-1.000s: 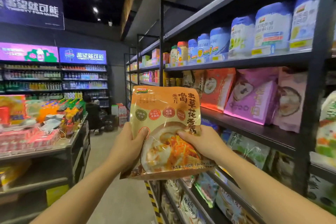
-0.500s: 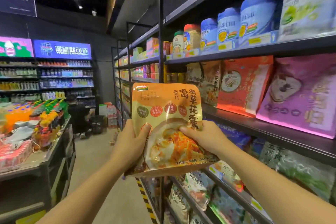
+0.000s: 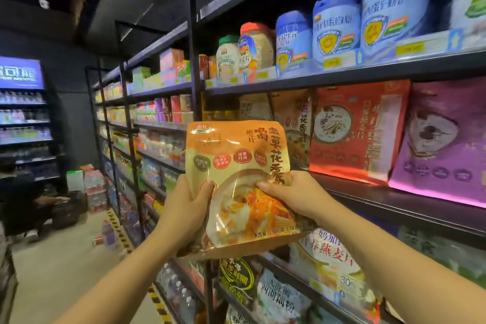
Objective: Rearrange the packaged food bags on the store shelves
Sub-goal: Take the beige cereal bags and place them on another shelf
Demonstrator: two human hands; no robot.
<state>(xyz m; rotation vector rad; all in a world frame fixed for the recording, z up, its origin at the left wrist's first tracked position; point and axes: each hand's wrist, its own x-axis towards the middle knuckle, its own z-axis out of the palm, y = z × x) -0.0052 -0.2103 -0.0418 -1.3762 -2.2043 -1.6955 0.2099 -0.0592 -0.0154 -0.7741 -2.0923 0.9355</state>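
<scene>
I hold an orange food bag upright in front of me with both hands. My left hand grips its lower left edge. On the bag's right side, my right hand pinches it with the thumb over the front. The bag hangs just left of the middle shelf. On that shelf stand a matching orange bag, a red bag and a purple bag.
Blue-lidded tubs and jars line the upper shelf. More bags fill the lower shelves. A black upright post stands behind the held bag. The aisle floor lies to the left, with a crouching person at the far end.
My view has swung right and closer to the shelves. The orange bag stays in both hands and now sits nearer the middle shelf's left end.
</scene>
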